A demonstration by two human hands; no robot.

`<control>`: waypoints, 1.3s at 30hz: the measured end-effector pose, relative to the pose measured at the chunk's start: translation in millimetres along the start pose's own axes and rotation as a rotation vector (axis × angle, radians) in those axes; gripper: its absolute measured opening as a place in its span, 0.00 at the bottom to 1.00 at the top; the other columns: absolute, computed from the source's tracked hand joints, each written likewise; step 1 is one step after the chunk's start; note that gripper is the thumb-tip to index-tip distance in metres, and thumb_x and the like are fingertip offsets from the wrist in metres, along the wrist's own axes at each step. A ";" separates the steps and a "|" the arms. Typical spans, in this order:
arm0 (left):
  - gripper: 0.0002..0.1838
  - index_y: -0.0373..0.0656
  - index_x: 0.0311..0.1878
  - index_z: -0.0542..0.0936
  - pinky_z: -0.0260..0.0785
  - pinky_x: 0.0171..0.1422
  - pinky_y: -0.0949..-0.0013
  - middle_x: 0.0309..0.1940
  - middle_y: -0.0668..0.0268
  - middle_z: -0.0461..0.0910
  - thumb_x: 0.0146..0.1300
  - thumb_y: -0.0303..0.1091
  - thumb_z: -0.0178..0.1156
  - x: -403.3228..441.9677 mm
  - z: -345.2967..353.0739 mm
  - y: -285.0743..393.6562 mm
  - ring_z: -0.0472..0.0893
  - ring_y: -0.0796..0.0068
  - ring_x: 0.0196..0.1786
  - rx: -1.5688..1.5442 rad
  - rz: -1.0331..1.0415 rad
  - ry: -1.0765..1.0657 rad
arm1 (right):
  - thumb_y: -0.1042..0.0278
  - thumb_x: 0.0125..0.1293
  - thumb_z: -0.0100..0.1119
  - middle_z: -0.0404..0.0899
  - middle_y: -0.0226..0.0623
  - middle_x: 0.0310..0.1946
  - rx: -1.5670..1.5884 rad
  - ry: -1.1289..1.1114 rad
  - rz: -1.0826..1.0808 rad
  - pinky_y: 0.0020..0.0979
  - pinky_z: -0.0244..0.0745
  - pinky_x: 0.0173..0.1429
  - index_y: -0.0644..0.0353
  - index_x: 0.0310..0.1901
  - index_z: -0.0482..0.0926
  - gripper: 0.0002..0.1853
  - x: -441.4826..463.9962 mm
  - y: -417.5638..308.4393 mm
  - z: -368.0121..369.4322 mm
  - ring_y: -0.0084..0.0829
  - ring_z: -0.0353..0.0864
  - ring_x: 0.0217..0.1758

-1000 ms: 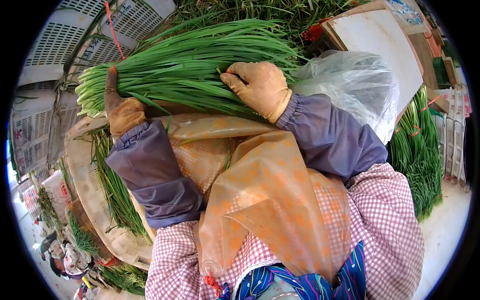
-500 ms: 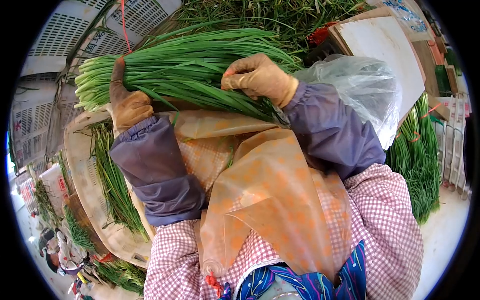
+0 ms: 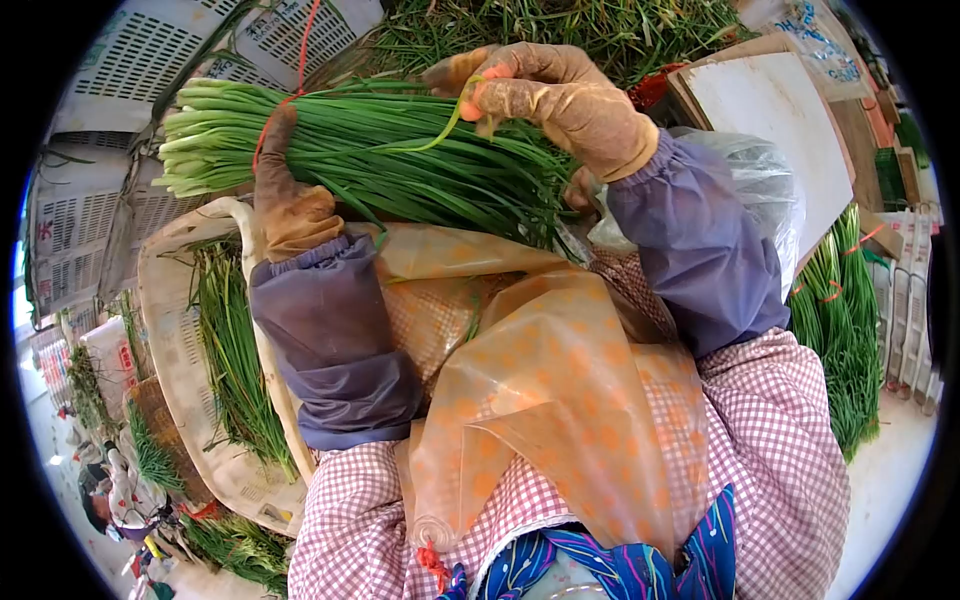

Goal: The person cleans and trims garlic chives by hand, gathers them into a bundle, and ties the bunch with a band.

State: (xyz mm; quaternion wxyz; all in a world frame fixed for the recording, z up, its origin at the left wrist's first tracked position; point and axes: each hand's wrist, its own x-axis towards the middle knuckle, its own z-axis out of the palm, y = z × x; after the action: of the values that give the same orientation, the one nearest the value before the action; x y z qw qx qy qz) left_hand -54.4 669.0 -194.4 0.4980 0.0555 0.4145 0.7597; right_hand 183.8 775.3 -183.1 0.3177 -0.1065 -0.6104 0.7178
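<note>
A thick bundle of garlic chives (image 3: 400, 150) lies across my lap, its pale stem ends pointing left. My left hand (image 3: 290, 205), in a brown-stained glove, grips it near the stems, the index finger stretched over the top and the other fingers partly hidden. A red string (image 3: 270, 133) runs over the bundle by that fingertip and up out of view. Above the leaves, my right hand (image 3: 570, 105), also gloved with bare orange-tinted fingertips, pinches a yellowish chive leaf (image 3: 440, 135), whose lower end trails on the bundle.
A cream plastic crate (image 3: 185, 350) with loose chives stands at left, below white slatted crates (image 3: 150, 60). Leaf scraps (image 3: 560, 30) are heaped at the back. Clear plastic (image 3: 750, 165) and a white board (image 3: 770, 120) sit at right, beside tied chives (image 3: 840, 350).
My right hand has risen off the leaves, drawing up a yellowish leaf. The stem end of the bundle has shifted up and right with my left hand, and the red string now slants across it.
</note>
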 end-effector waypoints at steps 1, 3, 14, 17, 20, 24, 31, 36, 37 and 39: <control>0.17 0.35 0.46 0.77 0.77 0.52 0.55 0.43 0.56 0.81 0.58 0.36 0.64 0.7 -1.8 -0.4 0.81 0.59 0.45 -0.031 -0.047 -0.067 | 0.65 0.63 0.60 0.81 0.39 0.40 0.000 -0.006 -0.005 0.25 0.76 0.37 0.62 0.37 0.79 0.09 4.8 1.6 5.8 0.24 0.78 0.32; 0.17 0.35 0.46 0.77 0.76 0.54 0.54 0.43 0.55 0.81 0.59 0.36 0.64 2.6 -3.5 -0.6 0.81 0.58 0.46 -0.033 -0.054 -0.151 | 0.66 0.66 0.57 0.81 0.40 0.39 0.498 -0.021 0.153 0.27 0.77 0.36 0.63 0.37 0.77 0.08 11.1 4.6 14.0 0.23 0.78 0.31; 0.24 0.35 0.50 0.74 0.79 0.43 0.66 0.43 0.60 0.79 0.48 0.18 0.68 -2.8 17.8 -27.6 0.81 0.67 0.40 0.187 0.366 0.044 | 0.63 0.54 0.64 0.79 0.42 0.32 -1.438 -0.337 0.123 0.41 0.74 0.42 0.56 0.43 0.74 0.16 26.6 -9.7 47.9 0.47 0.79 0.41; 0.21 0.38 0.48 0.76 0.79 0.42 0.64 0.42 0.61 0.80 0.49 0.21 0.69 3.5 14.3 -31.9 0.82 0.66 0.40 0.334 0.495 0.016 | 0.62 0.53 0.64 0.80 0.43 0.32 -1.556 -0.494 0.226 0.41 0.74 0.42 0.56 0.42 0.77 0.15 33.0 -15.2 50.0 0.47 0.79 0.42; 0.20 0.38 0.49 0.76 0.79 0.41 0.66 0.41 0.61 0.80 0.51 0.22 0.68 2.0 10.7 -32.3 0.82 0.67 0.39 0.343 0.480 0.007 | 0.62 0.54 0.63 0.81 0.43 0.32 -1.400 -0.537 0.232 0.40 0.74 0.42 0.56 0.41 0.80 0.14 34.4 -15.8 40.7 0.45 0.80 0.40; 0.25 0.37 0.51 0.74 0.78 0.45 0.69 0.43 0.62 0.80 0.48 0.19 0.69 0.5 11.1 -29.6 0.81 0.71 0.41 0.224 0.293 -0.123 | 0.64 0.61 0.60 0.83 0.36 0.33 -0.771 -0.493 0.569 0.27 0.68 0.31 0.63 0.45 0.80 0.14 48.1 -14.6 11.4 0.25 0.74 0.27; 0.24 0.37 0.51 0.74 0.79 0.45 0.68 0.43 0.62 0.80 0.49 0.19 0.68 -9.0 25.3 -36.6 0.82 0.68 0.42 0.205 0.261 -0.115 | 0.71 0.64 0.57 0.83 0.36 0.40 0.074 -0.156 0.653 0.17 0.50 0.13 0.66 0.49 0.78 0.13 18.2 -45.3 -5.2 0.10 0.56 0.12; 0.17 0.38 0.51 0.74 0.79 0.44 0.65 0.42 0.61 0.79 0.57 0.26 0.63 -5.9 24.7 -37.5 0.82 0.66 0.41 0.311 0.288 -0.162 | 0.72 0.65 0.56 0.82 0.38 0.43 0.117 -0.100 0.617 0.17 0.52 0.14 0.63 0.48 0.78 0.12 5.5 -55.8 -18.5 0.10 0.57 0.12; 0.17 0.38 0.51 0.74 0.79 0.44 0.65 0.42 0.61 0.79 0.57 0.26 0.63 -4.9 23.8 -38.6 0.82 0.66 0.41 0.312 0.292 -0.167 | 0.72 0.65 0.56 0.82 0.38 0.43 0.115 -0.100 0.612 0.17 0.52 0.14 0.63 0.48 0.78 0.12 3.3 -57.0 -17.0 0.10 0.57 0.12; 0.24 0.36 0.51 0.75 0.78 0.44 0.66 0.43 0.61 0.80 0.49 0.21 0.69 -5.5 23.6 -38.3 0.81 0.67 0.41 0.098 0.117 -0.087 | 0.73 0.65 0.56 0.83 0.37 0.42 0.042 -0.020 0.599 0.17 0.52 0.14 0.62 0.48 0.79 0.11 -3.6 -61.8 -4.9 0.11 0.57 0.13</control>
State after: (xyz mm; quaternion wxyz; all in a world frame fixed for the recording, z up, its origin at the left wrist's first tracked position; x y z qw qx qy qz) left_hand -12.7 684.3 -203.6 0.4670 0.1369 0.4251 0.7632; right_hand 209.4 780.5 -126.8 0.0880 -0.2680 -0.5401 0.7929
